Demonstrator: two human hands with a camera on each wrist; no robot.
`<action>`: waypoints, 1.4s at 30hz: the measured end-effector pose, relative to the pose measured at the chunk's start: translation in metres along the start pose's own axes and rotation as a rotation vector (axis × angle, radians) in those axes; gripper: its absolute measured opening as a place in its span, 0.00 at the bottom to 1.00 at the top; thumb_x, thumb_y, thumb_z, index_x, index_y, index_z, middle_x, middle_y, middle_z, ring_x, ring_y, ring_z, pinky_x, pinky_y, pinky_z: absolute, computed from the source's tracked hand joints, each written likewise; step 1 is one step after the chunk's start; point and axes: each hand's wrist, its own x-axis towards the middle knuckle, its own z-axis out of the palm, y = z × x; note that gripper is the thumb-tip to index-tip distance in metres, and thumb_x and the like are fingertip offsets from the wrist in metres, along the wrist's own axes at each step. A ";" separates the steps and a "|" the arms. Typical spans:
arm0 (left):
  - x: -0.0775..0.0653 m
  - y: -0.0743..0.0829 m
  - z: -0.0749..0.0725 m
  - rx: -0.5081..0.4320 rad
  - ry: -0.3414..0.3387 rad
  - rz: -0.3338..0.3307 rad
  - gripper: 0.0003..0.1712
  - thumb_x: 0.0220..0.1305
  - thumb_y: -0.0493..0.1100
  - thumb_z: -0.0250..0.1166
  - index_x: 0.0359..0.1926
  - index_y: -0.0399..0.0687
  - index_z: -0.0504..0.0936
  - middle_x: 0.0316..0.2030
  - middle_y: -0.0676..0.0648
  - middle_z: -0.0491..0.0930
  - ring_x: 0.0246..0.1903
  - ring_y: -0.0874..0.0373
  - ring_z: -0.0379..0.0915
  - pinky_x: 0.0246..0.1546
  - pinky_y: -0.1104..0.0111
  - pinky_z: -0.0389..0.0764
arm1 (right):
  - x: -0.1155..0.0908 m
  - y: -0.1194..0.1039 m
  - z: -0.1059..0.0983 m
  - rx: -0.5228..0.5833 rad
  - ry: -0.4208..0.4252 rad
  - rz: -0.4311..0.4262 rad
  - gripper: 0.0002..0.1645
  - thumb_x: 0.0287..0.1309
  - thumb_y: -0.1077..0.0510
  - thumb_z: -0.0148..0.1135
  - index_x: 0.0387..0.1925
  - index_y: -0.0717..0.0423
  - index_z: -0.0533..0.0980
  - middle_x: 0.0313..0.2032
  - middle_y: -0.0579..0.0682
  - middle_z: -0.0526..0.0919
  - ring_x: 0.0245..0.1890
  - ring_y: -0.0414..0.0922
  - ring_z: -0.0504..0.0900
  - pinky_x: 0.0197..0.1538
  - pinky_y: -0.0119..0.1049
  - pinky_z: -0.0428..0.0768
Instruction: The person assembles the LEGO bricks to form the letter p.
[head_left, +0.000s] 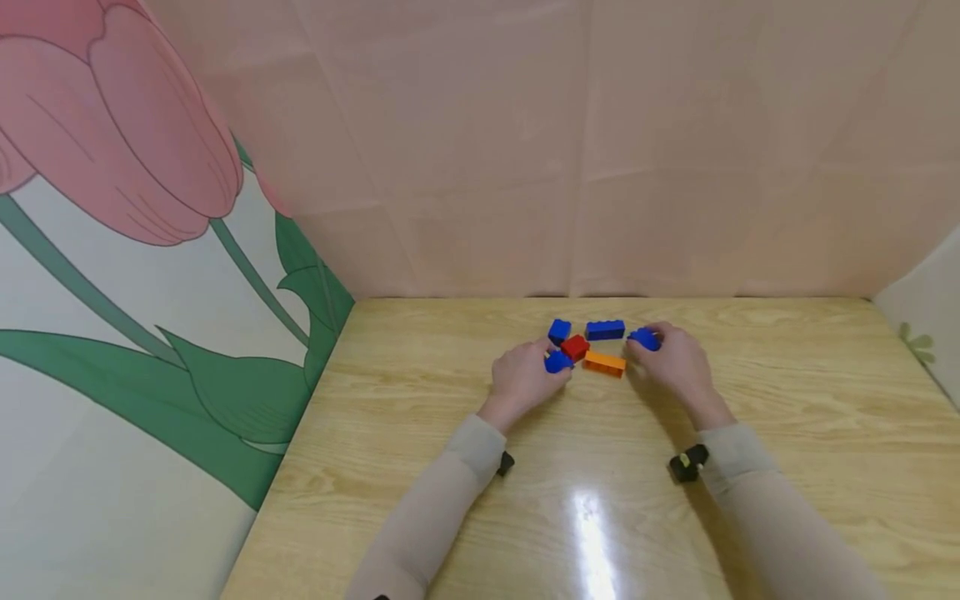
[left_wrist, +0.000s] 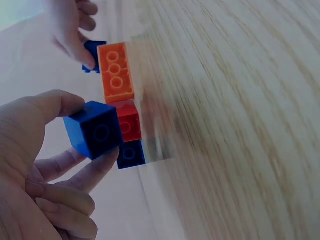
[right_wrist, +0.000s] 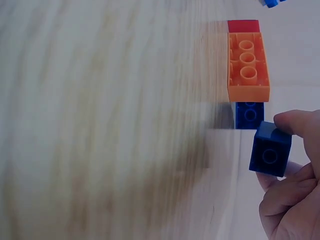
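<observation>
In the head view, my left hand (head_left: pixel 528 377) pinches a small blue toy brick (head_left: pixel 557 362) between thumb and fingers. My right hand (head_left: pixel 677 363) grips another small blue brick (head_left: pixel 643 338). Both wrist views show the held bricks, the left one (left_wrist: pixel 102 132) and the right one (right_wrist: pixel 270 154), with a hollow underside facing the camera. Between the hands lie a red brick (head_left: pixel 575 347), an orange brick (head_left: pixel 604 364) with its tubed underside towards me, a long blue brick (head_left: pixel 604 331) and a small blue brick (head_left: pixel 559 332). The left-held brick partly covers the red one in the left wrist view.
The bricks are grouped near the back of a wood-grain table (head_left: pixel 405 400). A plain pinkish backdrop (head_left: pixel 480 167) rises behind its far edge. A tulip-printed panel (head_left: pixel 150 292) borders the left side, and a pale panel (head_left: pixel 930 308) the right.
</observation>
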 end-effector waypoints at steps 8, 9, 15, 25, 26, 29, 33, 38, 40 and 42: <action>-0.006 -0.003 -0.004 -0.179 -0.049 0.078 0.23 0.62 0.66 0.72 0.52 0.63 0.83 0.43 0.59 0.85 0.34 0.63 0.76 0.30 0.68 0.74 | -0.003 0.002 -0.004 0.010 0.011 -0.010 0.45 0.70 0.34 0.60 0.69 0.67 0.68 0.62 0.74 0.74 0.55 0.68 0.77 0.55 0.66 0.78; -0.006 -0.003 -0.005 -0.201 -0.055 0.086 0.23 0.62 0.67 0.72 0.52 0.64 0.83 0.44 0.59 0.85 0.34 0.63 0.76 0.30 0.68 0.75 | -0.004 0.002 -0.004 0.009 0.015 -0.010 0.45 0.70 0.34 0.60 0.69 0.66 0.68 0.62 0.74 0.74 0.55 0.68 0.77 0.55 0.66 0.78; -0.009 -0.003 -0.003 -0.323 -0.086 0.116 0.24 0.62 0.65 0.73 0.55 0.64 0.85 0.45 0.61 0.83 0.37 0.64 0.75 0.34 0.68 0.76 | -0.007 0.003 -0.006 0.005 0.042 -0.024 0.43 0.71 0.34 0.60 0.67 0.66 0.70 0.60 0.72 0.75 0.54 0.66 0.77 0.54 0.65 0.78; -0.011 -0.001 0.002 -0.386 -0.119 0.139 0.24 0.62 0.63 0.75 0.56 0.64 0.85 0.46 0.64 0.82 0.49 0.58 0.79 0.49 0.61 0.78 | -0.011 0.006 -0.010 -0.012 0.058 -0.043 0.42 0.71 0.34 0.60 0.66 0.66 0.71 0.60 0.71 0.77 0.54 0.66 0.77 0.53 0.64 0.77; -0.011 -0.001 0.003 -0.391 -0.121 0.139 0.24 0.62 0.62 0.75 0.56 0.64 0.85 0.46 0.64 0.82 0.49 0.58 0.79 0.50 0.60 0.78 | -0.012 0.006 -0.010 -0.014 0.059 -0.045 0.42 0.71 0.35 0.60 0.66 0.66 0.71 0.60 0.71 0.77 0.53 0.66 0.77 0.52 0.64 0.77; -0.010 0.000 0.006 -0.407 -0.124 0.138 0.23 0.61 0.61 0.76 0.54 0.64 0.84 0.46 0.64 0.82 0.49 0.58 0.79 0.51 0.59 0.78 | -0.013 0.006 -0.011 -0.014 0.059 -0.045 0.41 0.71 0.35 0.61 0.64 0.66 0.72 0.59 0.70 0.77 0.51 0.65 0.78 0.50 0.61 0.77; -0.009 0.000 0.011 -0.412 -0.127 0.141 0.22 0.61 0.60 0.77 0.53 0.64 0.84 0.46 0.65 0.82 0.49 0.60 0.79 0.52 0.58 0.78 | -0.015 0.009 -0.010 -0.013 0.064 -0.053 0.39 0.70 0.36 0.62 0.63 0.65 0.73 0.58 0.70 0.79 0.50 0.64 0.79 0.48 0.59 0.77; -0.007 0.000 0.017 -0.419 -0.141 0.148 0.21 0.60 0.59 0.77 0.52 0.64 0.83 0.46 0.65 0.83 0.50 0.60 0.79 0.53 0.58 0.77 | -0.016 0.013 -0.011 0.004 0.063 -0.073 0.38 0.70 0.37 0.63 0.61 0.65 0.74 0.58 0.71 0.79 0.53 0.66 0.78 0.50 0.62 0.75; -0.007 0.001 0.018 -0.419 -0.148 0.152 0.21 0.60 0.58 0.78 0.52 0.64 0.82 0.46 0.65 0.83 0.50 0.60 0.79 0.53 0.58 0.77 | -0.016 0.015 -0.011 0.009 0.060 -0.079 0.38 0.70 0.37 0.63 0.61 0.65 0.74 0.59 0.71 0.79 0.55 0.68 0.78 0.52 0.64 0.75; -0.007 0.001 0.019 -0.411 -0.153 0.159 0.21 0.60 0.57 0.78 0.52 0.64 0.82 0.47 0.65 0.83 0.50 0.61 0.79 0.53 0.59 0.77 | -0.017 0.016 -0.012 0.014 0.059 -0.085 0.38 0.70 0.37 0.63 0.62 0.65 0.74 0.59 0.71 0.79 0.56 0.69 0.77 0.53 0.66 0.74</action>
